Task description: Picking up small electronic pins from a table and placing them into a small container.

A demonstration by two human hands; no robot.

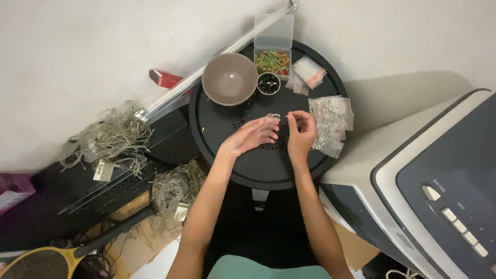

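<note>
Right hand (300,129) is pinching a thin pin (288,116) in closed grip; left hand (253,137) is lying open, cupping small silver pieces (273,117), with the bowl (229,79) at 11 o'clock

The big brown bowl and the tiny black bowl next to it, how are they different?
The big brown bowl is far wider than the tiny black bowl. The brown bowl looks empty, with a shiny spot inside; the black bowl holds small dark pieces. The brown bowl hangs over the edge of the round black table; the black bowl sits fully on it. Both are round, upright and side by side.
</note>
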